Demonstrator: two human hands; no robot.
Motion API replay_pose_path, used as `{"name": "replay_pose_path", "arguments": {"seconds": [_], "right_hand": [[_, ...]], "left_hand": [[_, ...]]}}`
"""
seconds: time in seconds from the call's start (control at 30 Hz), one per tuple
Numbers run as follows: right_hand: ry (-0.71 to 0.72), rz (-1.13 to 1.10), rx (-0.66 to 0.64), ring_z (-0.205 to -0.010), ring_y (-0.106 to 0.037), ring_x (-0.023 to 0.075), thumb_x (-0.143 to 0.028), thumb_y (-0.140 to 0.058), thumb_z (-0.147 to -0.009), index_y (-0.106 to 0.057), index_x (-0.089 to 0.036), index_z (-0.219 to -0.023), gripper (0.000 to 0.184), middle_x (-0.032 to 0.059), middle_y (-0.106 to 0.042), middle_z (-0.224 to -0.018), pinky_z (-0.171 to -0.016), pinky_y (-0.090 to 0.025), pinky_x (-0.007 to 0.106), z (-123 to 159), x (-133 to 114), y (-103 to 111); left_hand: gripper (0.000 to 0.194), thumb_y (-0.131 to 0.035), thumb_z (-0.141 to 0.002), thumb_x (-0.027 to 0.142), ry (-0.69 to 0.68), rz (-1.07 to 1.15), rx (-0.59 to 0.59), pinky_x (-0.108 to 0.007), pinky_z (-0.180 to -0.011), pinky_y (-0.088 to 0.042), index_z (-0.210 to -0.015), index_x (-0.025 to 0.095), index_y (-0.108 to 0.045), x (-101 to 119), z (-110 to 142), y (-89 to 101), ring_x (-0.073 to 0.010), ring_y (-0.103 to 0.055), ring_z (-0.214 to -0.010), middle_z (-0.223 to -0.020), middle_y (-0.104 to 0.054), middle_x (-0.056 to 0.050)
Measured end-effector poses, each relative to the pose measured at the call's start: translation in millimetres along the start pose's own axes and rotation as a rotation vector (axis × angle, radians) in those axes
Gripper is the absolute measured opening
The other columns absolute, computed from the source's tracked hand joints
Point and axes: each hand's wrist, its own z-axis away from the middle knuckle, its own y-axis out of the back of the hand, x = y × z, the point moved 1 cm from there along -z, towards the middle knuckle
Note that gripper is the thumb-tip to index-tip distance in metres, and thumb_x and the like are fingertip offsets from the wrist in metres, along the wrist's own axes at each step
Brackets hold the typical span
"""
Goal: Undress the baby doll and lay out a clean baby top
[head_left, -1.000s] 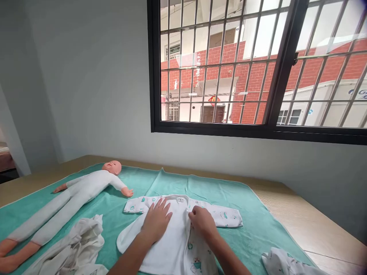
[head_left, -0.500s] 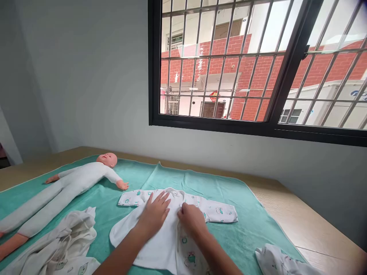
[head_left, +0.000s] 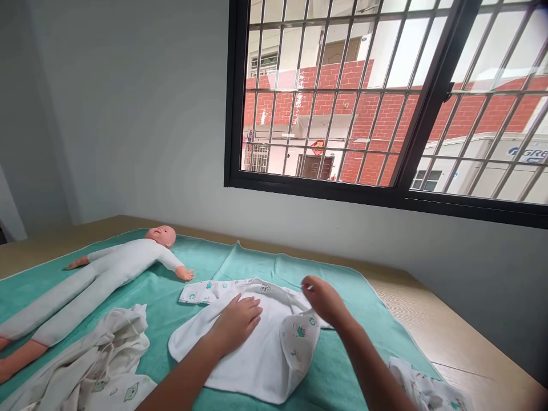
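Note:
A white baby shirt (head_left: 257, 365) with small green prints on its sleeves and front panel lies spread, its left panel folded open. My left hand (head_left: 240, 322) rests flat on the white inside of the shirt, fingers stretched out. At the shirt's right side, my right hand (head_left: 325, 302) is closed with curled fingers on the printed front panel (head_left: 299, 337), which is raised and bends over to the right. The exact grip on the cloth is partly hidden by the fingers. The right sleeve is mostly covered by that hand and panel.
A baby doll (head_left: 124, 260) in white lies at the left on a green blanket (head_left: 342, 365). Crumpled cream baby clothes (head_left: 115, 348) are at the lower left, and a folded printed garment (head_left: 428, 388) at the lower right. Behind stand a wall and a barred window (head_left: 317, 182).
My right hand has moved right and slightly up, carrying the shirt's front panel outward and uncovering more white inside. My left hand stays flat on the shirt, slightly shifted.

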Motion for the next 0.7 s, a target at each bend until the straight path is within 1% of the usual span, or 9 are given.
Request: {"name": "replay_pose_path", "arguments": {"seconds": [0.1,0.17,0.27,0.37,0.43,0.5,0.57,0.63,0.7], "right_hand": [[0.362,0.017,-0.175,-0.081,-0.064,0.0185,-0.027,-0.046,-0.092,-0.069,-0.021,-0.087,0.025,0.0043,-0.072,-0.092,-0.072,-0.041,0.026,13.6,-47.8,-26.5],[0.443,0.147,-0.216,-0.079,-0.065,0.0208,-0.034,-0.048,-0.093,-0.072,-0.019,-0.081,0.031,0.0066,-0.073,-0.087,-0.072,-0.042,0.029,22.3,-62.8,-40.2],[0.4,0.295,-0.215,-0.076,-0.067,0.0228,-0.041,-0.048,-0.094,-0.075,-0.019,-0.082,0.037,0.0088,-0.075,-0.083,-0.068,-0.042,0.03,30.7,-61.9,-44.9],[0.397,0.424,-0.269,-0.069,-0.069,0.0233,-0.042,-0.054,-0.09,-0.077,-0.019,-0.078,0.035,0.0092,-0.075,-0.076,-0.062,-0.042,0.029,38.8,-51.2,-32.4],[0.399,0.526,-0.298,-0.066,-0.069,0.0248,-0.039,-0.057,-0.088,-0.077,-0.017,-0.074,0.032,0.0104,-0.074,-0.071,-0.064,-0.044,0.031,48.6,-42.6,-20.0],[0.333,0.613,-0.284,-0.069,-0.07,0.027,-0.031,-0.056,-0.088,-0.077,-0.016,-0.075,0.029,0.012,-0.074,-0.072,-0.07,-0.047,0.036,63.7,-30.2,-8.1],[0.215,0.675,-0.263,-0.074,-0.071,0.0294,-0.023,-0.054,-0.088,-0.077,-0.016,-0.075,0.027,0.0134,-0.074,-0.076,-0.075,-0.047,0.04,83.0,-13.4,0.8],[0.102,0.701,-0.269,-0.075,-0.071,0.0314,-0.019,-0.055,-0.085,-0.076,-0.017,-0.074,0.024,0.0137,-0.075,-0.079,-0.073,-0.048,0.041,102.8,3.5,5.7],[0.056,0.688,-0.265,-0.074,-0.071,0.0316,-0.017,-0.057,-0.083,-0.075,-0.019,-0.074,0.02,0.0118,-0.074,-0.077,-0.069,-0.048,0.04,117.4,12.3,6.6]], "left_hand": [[0.035,-0.041,-0.096,0.025,-0.002,-0.003,-0.005,-0.052,-0.116,-0.029,-0.125,0.026,-0.061,1.2,-0.5,-2.8,-0.0243,-0.047,-0.135,-0.143,-0.055,-0.005],[0.041,-0.042,-0.096,0.029,0.024,-0.007,-0.028,-0.051,-0.116,-0.03,-0.135,0.026,-0.054,1.6,-1.4,-4.2,-0.0264,-0.04,-0.14,-0.151,-0.046,-0.007],[0.05,-0.042,-0.096,0.037,0.072,-0.029,-0.076,-0.052,-0.115,-0.03,-0.145,0.029,-0.043,2.7,-3.6,-5.0,-0.0292,-0.031,-0.145,-0.157,-0.034,-0.004],[0.053,-0.042,-0.094,0.037,0.098,-0.07,-0.07,-0.053,-0.113,-0.032,-0.146,0.031,-0.041,5.1,-8.0,-5.9,-0.0304,-0.034,-0.142,-0.158,-0.033,-0.003],[0.052,-0.042,-0.094,0.035,0.114,-0.085,-0.039,-0.055,-0.109,-0.034,-0.146,0.033,-0.042,6.0,-13.1,-8.1,-0.0308,-0.039,-0.138,-0.158,-0.034,-0.001],[0.05,-0.039,-0.095,0.035,0.137,-0.089,-0.009,-0.057,-0.104,-0.037,-0.144,0.035,-0.044,5.4,-20.0,-11.7,-0.0315,-0.043,-0.133,-0.157,-0.036,0.0],[0.048,-0.036,-0.096,0.037,0.17,-0.085,0.018,-0.058,-0.099,-0.038,-0.142,0.033,-0.047,3.3,-27.2,-16.0,-0.0329,-0.046,-0.128,-0.154,-0.041,-0.001],[0.047,-0.035,-0.096,0.038,0.201,-0.071,0.041,-0.059,-0.098,-0.037,-0.139,0.03,-0.051,0.5,-32.8,-19.8,-0.0339,-0.047,-0.125,-0.15,-0.047,-0.003],[0.046,-0.034,-0.097,0.038,0.219,-0.052,0.062,-0.058,-0.098,-0.036,-0.137,0.028,-0.054,-2.0,-35.6,-21.9,-0.0336,-0.046,-0.124,-0.148,-0.05,-0.003]]}}
